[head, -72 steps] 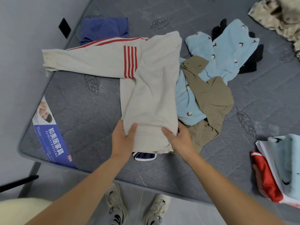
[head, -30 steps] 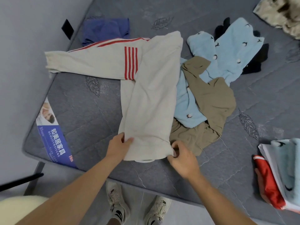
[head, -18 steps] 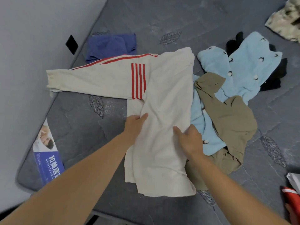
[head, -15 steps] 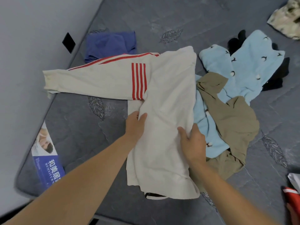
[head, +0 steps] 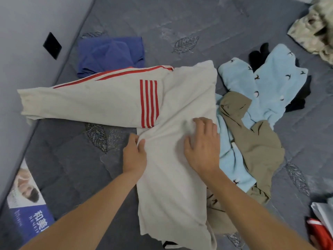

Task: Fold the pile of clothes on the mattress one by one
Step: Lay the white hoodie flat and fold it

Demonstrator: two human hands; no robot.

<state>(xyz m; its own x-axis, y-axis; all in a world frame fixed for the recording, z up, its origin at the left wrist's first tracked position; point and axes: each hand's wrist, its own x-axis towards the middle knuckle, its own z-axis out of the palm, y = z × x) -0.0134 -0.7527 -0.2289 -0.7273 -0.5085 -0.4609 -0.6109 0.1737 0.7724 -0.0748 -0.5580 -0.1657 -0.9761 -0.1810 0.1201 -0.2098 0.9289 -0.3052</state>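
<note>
Both hands are sitting higher up the cream garment than 0.5 s ago; the right hand is now lying further in on the cloth instead of at its right edge. Garment position is reading unchanged.

Left hand: pinching the garment's left edge just below the red-striped sleeve, thumb on top, fingers curling under the cloth. Closed on fabric.

Right hand: lying palm-down on the garment's body, fingers loosely spread and slightly bent, pressing the cloth; small wrinkles are showing by the fingertips. Not gripping anything that I can see.

Cream garment: lying on the grey mattress, body running toward the near edge, sleeve stretching out flat to the left toward the wall. A dark scrap is peeking out under its near hem.

Remaining pile, touching the garment's right side: light blue fleece piece, olive-brown garment lying over it, black item partly hiding beneath the blue.

Blue folded cloth is sitting beyond the sleeve. Camouflage-pattern cloth is lying at far right, well apart. Folded stack is showing at the lower right edge.
</note>
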